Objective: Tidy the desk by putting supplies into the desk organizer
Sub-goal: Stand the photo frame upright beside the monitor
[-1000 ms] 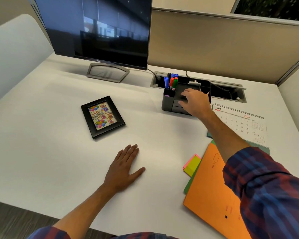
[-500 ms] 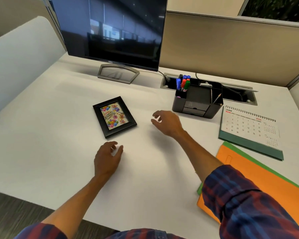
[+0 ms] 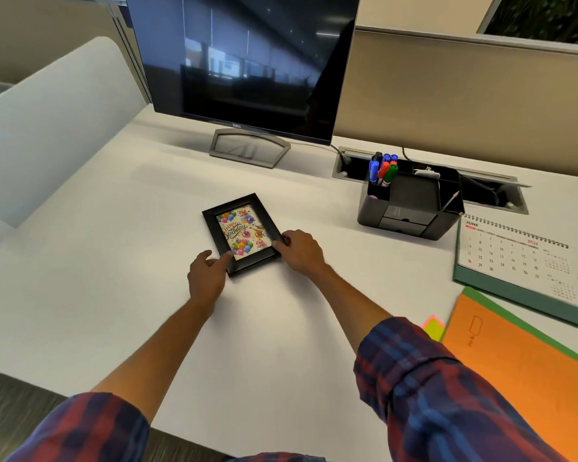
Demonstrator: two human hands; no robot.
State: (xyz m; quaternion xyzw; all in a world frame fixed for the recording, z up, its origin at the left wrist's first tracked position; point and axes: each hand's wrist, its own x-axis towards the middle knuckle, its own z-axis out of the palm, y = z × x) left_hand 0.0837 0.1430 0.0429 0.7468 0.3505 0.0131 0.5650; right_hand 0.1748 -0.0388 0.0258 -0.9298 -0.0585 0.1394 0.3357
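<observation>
Desk organizer (image 3: pixel 411 208): the black, multi-compartment box stands upright toward the back right of the white desk (image 3: pixel 114 261), just in front of the cable tray opening (image 3: pixel 494 191). Its left compartment holds a cluster of markers (image 3: pixel 382 170) with blue, red and green caps, standing upright; a pencil (image 3: pixel 450 201) leans at its right edge. The small drawers on its front face appear closed.

Both of your hands are well apart from the organizer, at the black picture frame (image 3: pixel 242 233), which lies flat near the middle of the desk and shows a "Happy Birthday" card with balloons. Your left hand (image 3: pixel 207 276) meets the frame's near left corner, fingers curled against the edge with the thumb apart above them. Your right hand (image 3: pixel 299 250) grips the frame's near right corner, fingers bent over the rim. Whether the frame is lifted off the surface cannot be told.

To the right of the organizer, a spiral-bound desk calendar (image 3: pixel 514 258) lies beside it. Nearer to you on the right lies an orange folder (image 3: pixel 521 371) atop a green one (image 3: pixel 528 325), with pink and yellow sticky notes (image 3: pixel 433 328) showing at its left edge. A dark monitor (image 3: pixel 244 61) stands at the back.
</observation>
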